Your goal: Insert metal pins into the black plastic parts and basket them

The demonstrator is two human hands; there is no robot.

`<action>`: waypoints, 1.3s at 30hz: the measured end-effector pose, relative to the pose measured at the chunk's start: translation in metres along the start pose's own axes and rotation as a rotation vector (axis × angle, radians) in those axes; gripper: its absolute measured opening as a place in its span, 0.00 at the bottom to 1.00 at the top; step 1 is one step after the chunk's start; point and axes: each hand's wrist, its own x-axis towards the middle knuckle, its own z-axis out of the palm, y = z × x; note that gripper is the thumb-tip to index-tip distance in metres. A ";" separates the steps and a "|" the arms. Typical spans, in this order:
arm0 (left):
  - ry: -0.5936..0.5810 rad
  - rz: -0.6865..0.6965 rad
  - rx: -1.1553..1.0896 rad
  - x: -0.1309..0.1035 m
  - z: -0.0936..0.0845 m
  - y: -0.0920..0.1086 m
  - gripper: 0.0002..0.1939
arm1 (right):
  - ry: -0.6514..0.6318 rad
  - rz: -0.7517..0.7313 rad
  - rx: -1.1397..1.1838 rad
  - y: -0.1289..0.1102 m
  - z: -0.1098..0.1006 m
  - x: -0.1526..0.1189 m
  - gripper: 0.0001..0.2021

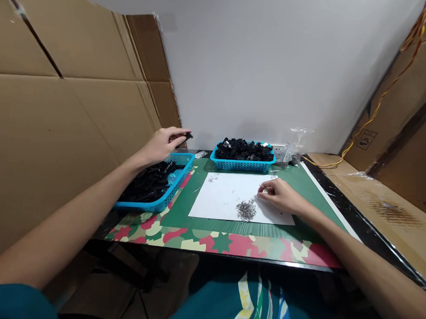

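My left hand (163,144) is raised over the far end of a blue plastic basket (175,188) that holds many black strip-like parts (145,182). Between its thumb and fingers is a small black piece (189,136). Over the right side of a white sheet of paper (210,204), my right hand (276,192) is closed in a pinch. Something thin and tiny may show at those fingertips, too small to name. Just left of that hand lies a pile of small shiny metal bits (246,210), with a few more scattered on the sheet.
A second blue basket (241,165), heaped with black pieces (244,149), stands at the back by the wall. Clear plastic bags (288,156) sit beside it. Cardboard (75,123) rises on the left, and a yellow cable (376,111) hangs on the right. A green mat (176,214) covers the table.
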 end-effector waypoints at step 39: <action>-0.178 -0.331 -1.154 -0.038 0.175 0.119 0.09 | -0.271 0.064 0.083 0.004 -0.025 -0.003 0.10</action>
